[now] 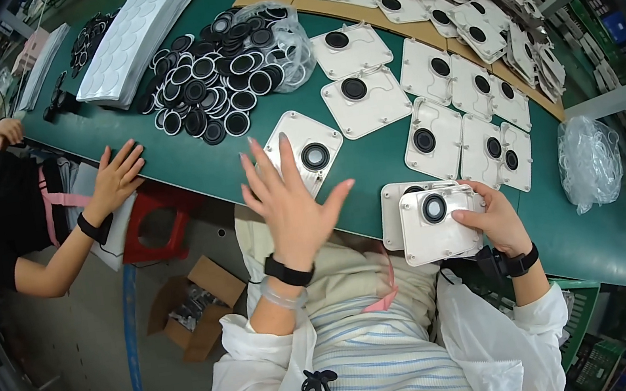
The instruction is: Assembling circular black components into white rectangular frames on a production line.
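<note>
My left hand (291, 210) hovers with its fingers spread over the near edge of the table. Just beyond its fingertips lies a white square plate (290, 136) with a black ring (315, 157) around a pale centre. My right hand (496, 216) grips another white plate (441, 240) at its right side, thumb on the face. A black ring (433, 208) sits in that plate too. Behind it is a second white plate (391, 220), partly hidden; whether my fingers hold that one as well I cannot tell. Several plates with black round parts (367, 112) are spread beyond.
A heap of black rings (205, 82) lies beside a clear plastic bag (292, 46). White sheets (135, 40) are stacked at the far left. More plates (522, 58) pile on cardboard at the far right. A co-worker's hand (117, 179) rests on the table's left edge. A plastic bag (590, 160) lies right.
</note>
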Action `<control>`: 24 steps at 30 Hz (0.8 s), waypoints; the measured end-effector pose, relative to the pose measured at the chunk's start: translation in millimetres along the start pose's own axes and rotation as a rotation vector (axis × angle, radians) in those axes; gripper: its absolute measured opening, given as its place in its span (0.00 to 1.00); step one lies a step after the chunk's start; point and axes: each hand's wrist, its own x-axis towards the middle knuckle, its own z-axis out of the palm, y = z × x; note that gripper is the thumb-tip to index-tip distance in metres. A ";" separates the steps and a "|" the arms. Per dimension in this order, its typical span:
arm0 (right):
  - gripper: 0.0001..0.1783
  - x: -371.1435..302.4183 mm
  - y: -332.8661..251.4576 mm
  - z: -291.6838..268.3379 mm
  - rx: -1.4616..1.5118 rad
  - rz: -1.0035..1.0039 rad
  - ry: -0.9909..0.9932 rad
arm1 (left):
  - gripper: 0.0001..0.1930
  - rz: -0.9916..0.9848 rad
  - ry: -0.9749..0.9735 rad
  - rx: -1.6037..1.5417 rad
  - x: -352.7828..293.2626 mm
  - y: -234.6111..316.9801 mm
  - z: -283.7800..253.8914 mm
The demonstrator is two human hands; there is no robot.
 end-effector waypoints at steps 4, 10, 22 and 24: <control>0.28 7.6 3.3 -8.9 0.086 0.024 -0.021 | 0.44 -0.023 -0.157 0.038 -5.8 -14.6 -13.6; 0.20 14.5 30.7 -26.5 0.225 -0.007 -0.108 | 0.30 0.090 -0.203 -0.110 -55.7 0.5 -7.3; 0.26 -7.4 -5.2 10.0 0.086 0.209 -0.350 | 0.11 0.158 0.206 -0.768 -96.9 13.1 -5.4; 0.30 -10.7 -12.2 31.0 0.143 0.253 -0.431 | 0.09 0.089 0.148 -0.976 -97.5 9.8 -5.6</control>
